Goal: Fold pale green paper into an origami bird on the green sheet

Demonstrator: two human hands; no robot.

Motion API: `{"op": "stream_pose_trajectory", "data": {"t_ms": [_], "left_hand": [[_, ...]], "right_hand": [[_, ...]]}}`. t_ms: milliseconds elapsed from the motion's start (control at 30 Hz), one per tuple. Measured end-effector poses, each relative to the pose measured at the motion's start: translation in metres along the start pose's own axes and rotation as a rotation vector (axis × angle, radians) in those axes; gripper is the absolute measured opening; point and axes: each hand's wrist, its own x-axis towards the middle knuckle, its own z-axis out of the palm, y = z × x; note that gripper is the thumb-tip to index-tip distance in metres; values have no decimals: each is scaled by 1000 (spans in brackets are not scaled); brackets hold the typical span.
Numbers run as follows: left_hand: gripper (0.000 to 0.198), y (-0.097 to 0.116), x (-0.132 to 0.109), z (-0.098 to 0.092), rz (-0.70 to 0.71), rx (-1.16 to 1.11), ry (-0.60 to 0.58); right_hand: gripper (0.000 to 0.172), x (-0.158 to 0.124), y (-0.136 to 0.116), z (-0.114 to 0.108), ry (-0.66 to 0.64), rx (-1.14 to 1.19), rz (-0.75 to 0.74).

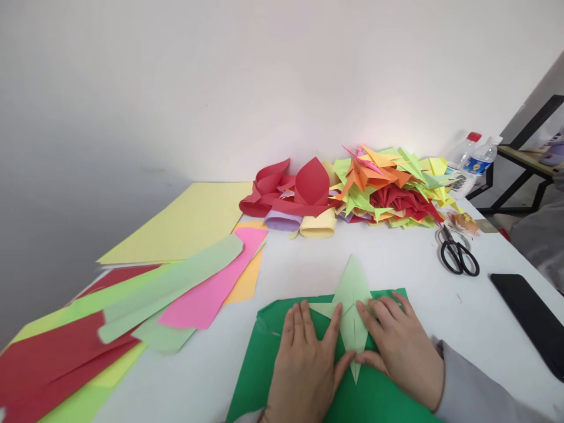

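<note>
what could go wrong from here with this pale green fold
The pale green folded piece lies on a dark green sheet; with the left hand and right hand pressing, it could slide and skew the crease. Its thin lower tip between the hands might crumple.

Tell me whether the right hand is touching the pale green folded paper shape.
Touching. The head view shows fingers of the right hand lying flat on the pale green folded paper shape, no gap visible.
</note>
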Motion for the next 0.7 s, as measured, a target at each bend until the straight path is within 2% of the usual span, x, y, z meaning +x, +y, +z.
{"op": "stream_pose_trajectory", "data": {"t_ms": [233,433,600,700], "left_hand": [[70,1,4,-3,17,59,25],[75,1,4,-4,-3,55,46],[54,-8,15,-6,-19,-26,49],[33,-15,22,-4,102,-152,102]], "right_hand": [[65,2,2,-4,4,12,9],[46,3,4,-2,100,37,-29],[20,5,11,-1,109,106,-41],[17,7,17,-2,116,179,-53]]}}
